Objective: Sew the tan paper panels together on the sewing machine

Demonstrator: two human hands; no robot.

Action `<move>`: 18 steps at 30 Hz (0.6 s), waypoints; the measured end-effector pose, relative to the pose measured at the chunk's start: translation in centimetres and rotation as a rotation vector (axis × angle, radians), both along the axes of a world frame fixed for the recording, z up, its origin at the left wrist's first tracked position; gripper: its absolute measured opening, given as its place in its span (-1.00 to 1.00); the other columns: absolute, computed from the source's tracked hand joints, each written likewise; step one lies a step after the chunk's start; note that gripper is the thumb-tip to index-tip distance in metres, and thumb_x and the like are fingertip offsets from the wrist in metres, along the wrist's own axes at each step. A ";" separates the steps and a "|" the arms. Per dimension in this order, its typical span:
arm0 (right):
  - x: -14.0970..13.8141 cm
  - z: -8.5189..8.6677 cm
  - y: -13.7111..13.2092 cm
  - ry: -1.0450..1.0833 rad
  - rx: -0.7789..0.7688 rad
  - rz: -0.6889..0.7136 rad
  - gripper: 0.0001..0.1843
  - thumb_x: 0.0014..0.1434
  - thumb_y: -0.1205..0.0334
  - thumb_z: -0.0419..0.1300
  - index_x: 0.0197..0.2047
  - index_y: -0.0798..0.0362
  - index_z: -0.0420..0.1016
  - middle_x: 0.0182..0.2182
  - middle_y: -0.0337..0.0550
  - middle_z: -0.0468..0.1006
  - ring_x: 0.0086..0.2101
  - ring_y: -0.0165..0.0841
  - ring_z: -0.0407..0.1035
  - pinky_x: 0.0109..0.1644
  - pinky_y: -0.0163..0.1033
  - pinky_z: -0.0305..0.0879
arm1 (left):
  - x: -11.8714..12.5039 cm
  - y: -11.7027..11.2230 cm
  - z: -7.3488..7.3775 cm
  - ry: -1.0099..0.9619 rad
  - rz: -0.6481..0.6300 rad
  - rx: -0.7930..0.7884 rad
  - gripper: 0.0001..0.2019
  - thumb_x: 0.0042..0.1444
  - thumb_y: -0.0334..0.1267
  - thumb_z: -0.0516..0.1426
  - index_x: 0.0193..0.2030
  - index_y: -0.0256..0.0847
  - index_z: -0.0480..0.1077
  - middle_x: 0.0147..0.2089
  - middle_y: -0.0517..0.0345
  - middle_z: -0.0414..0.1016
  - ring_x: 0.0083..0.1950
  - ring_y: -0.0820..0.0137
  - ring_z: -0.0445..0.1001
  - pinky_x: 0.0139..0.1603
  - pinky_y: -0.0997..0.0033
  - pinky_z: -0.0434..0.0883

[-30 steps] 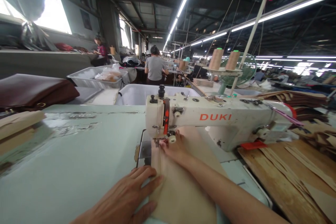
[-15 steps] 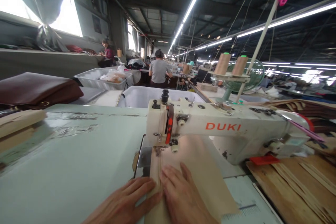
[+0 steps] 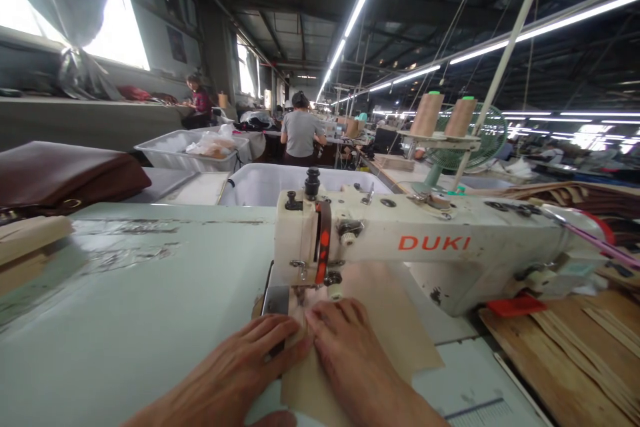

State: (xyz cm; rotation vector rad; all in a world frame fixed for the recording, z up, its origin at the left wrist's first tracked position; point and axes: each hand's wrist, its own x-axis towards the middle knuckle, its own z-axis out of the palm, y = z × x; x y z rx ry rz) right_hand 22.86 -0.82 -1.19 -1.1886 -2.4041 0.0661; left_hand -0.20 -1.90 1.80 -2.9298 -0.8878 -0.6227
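A flat beige piece of material (image 3: 395, 320), fabric or leather, lies under the needle end of a white sewing machine (image 3: 370, 227) lettered DUKI. Along its left side runs a narrow folded strip or seam, leading to the presser foot (image 3: 299, 293). My left hand (image 3: 245, 360) rests on the left edge of the material, fingers stretched out and thumb toward the seam. My right hand (image 3: 350, 340) lies flat on top, just right of the seam, its fingertips close to the presser foot. The fingers of both hands press down rather than wrap around anything.
Thread cones (image 3: 427, 113) stand behind the machine. To the right, a wooden board (image 3: 575, 347) carries thin strips, beside a red object (image 3: 517, 305). A brown leather piece (image 3: 70, 173) lies at left. A white bin (image 3: 240, 187) sits beyond the table; a person (image 3: 301, 130) works farther back.
The material has slid forward under the machine, its near end now showing between my arms. Both hands have moved forward with it, the right one closer to the presser foot. The view shifted slightly.
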 end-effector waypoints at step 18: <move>0.0 -1.3 0.9 0.081 -0.081 -0.071 -0.58 0.37 0.34 0.03 0.24 -0.10 0.38 0.16 -0.26 0.46 0.14 -0.21 0.31 0.38 0.12 -0.05 | -1.1 3.0 -2.7 0.037 0.062 -0.147 -0.19 0.17 0.23 0.18 0.47 0.15 -0.04 0.39 0.06 0.20 0.35 -0.06 0.23 0.30 -0.06 0.33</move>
